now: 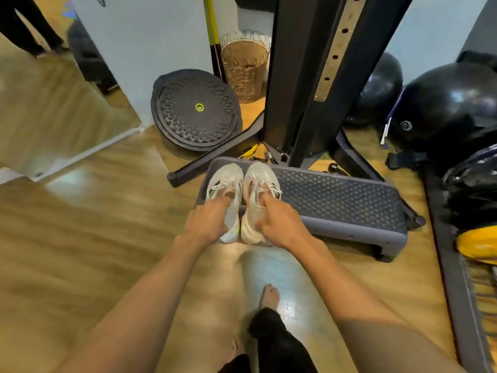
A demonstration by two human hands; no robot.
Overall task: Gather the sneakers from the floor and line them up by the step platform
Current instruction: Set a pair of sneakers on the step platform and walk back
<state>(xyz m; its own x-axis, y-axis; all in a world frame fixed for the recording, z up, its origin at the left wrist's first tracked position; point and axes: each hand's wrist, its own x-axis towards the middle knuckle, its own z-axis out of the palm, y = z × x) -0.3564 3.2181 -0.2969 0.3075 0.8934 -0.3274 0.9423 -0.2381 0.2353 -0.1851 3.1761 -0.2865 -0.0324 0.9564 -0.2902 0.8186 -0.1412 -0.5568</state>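
Your left hand (208, 222) holds the left sneaker (228, 179) and your right hand (279, 224) holds the right sneaker (259, 176), side by side over the left end of the step platform (336, 200), so letting go unevenly could tip them crooked.

Gym, small studio type: weight-machine upright (295, 76) with pin holes, black exercise balls (443, 103), balance board (193, 111) by the wall, step platform (336, 200), wall mirror (40, 103), wood floor (80, 238).
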